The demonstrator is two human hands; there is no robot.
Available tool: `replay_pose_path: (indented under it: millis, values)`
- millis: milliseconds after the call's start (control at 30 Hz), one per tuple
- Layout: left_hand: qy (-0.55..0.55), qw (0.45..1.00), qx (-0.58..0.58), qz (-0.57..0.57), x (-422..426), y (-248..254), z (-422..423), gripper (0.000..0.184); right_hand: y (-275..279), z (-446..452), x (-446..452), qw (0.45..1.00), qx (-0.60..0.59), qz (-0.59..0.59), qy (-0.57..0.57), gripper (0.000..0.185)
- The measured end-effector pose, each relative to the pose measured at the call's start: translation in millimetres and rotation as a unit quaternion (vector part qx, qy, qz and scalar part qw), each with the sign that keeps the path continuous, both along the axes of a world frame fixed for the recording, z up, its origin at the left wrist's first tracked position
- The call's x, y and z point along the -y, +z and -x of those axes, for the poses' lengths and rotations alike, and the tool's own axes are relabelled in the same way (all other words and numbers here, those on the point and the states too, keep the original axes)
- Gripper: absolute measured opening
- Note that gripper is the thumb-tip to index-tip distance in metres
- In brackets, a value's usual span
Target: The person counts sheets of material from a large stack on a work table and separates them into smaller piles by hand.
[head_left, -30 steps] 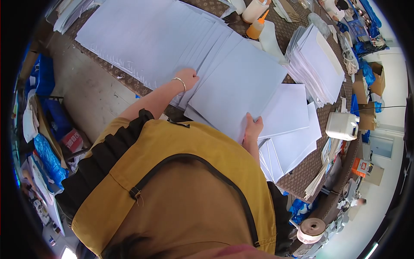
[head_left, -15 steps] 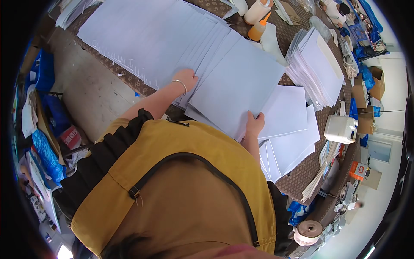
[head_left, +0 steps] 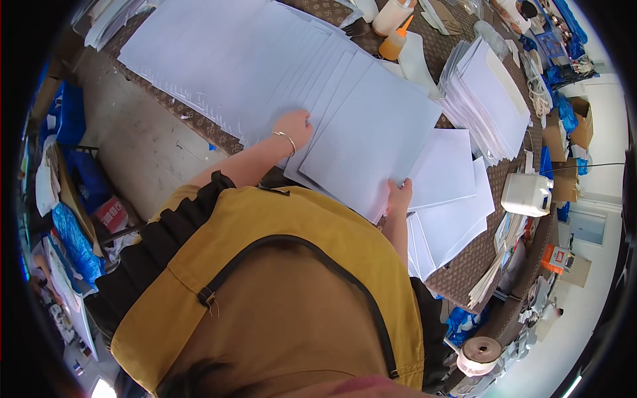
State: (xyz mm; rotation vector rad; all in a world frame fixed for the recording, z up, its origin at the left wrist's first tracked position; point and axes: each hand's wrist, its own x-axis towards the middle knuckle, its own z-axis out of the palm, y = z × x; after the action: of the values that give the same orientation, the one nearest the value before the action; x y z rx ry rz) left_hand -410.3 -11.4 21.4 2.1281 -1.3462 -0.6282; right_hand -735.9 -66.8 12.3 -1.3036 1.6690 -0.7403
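A row of overlapping white paper sheets [head_left: 219,60] fans across the table. My left hand [head_left: 293,128], with a bracelet at its wrist, rests on the fanned sheets with its fingers curled closed. What those fingers hold, if anything, is hidden. At the near right corner of the front sheet [head_left: 378,126], my right hand [head_left: 398,197] pinches the paper's edge between thumb and fingers. Beneath and to the right of that hand lie more white sheets [head_left: 441,166], partly covered by the front one.
A thick stack of folded paper [head_left: 488,99] stands at the right. Near the far edge are a glue bottle with an orange tip [head_left: 393,45] and a pale bottle [head_left: 393,16]. A white jerrycan [head_left: 526,194] sits by the patterned table's [head_left: 458,282] right side, and a tape roll [head_left: 479,355] lies lower.
My left hand has slid slightly right over the fanned sheets. My right hand has shifted a little right and down at the front sheet's corner, its fingers now closer together.
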Motion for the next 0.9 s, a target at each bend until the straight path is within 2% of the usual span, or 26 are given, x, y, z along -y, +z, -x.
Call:
replay_pose_path:
  millis: [67,233,333,533,667,767,900]
  values:
    - [0.006,0.996,-0.08,-0.032,8.1,1.2,-6.7,0.021,-1.8,-1.0,-5.7,0.998,0.063,0.005,-0.021,0.031]
    - [-0.029,0.998,-0.041,-0.046,16.6,0.7,-5.8,0.021,-5.6,-6.3,-6.9,0.99,0.132,0.027,-0.04,0.031]
    - [0.036,0.998,-0.045,0.007,26.4,-5.6,-5.9,0.021,0.8,-16.4,1.4,0.992,0.117,0.029,-0.032,0.031]
    - [0.022,0.998,-0.014,-0.063,35.7,-9.1,-15.9,0.02,1.5,-15.5,13.4,0.997,0.048,0.068,0.009,0.03]
    - [0.009,0.997,-0.018,-0.078,34.0,0.0,-16.3,0.02,1.9,-4.2,7.5,0.994,0.091,0.052,0.025,0.03]
    - [0.01,0.997,-0.023,-0.079,33.8,1.5,-14.8,0.02,7.3,-3.9,-2.1,0.993,0.121,-0.004,0.013,0.029]
    - [0.01,0.997,-0.026,-0.068,33.3,-2.9,-15.1,0.02,-1.6,-6.6,-10.1,0.986,0.166,-0.001,0.018,0.029]
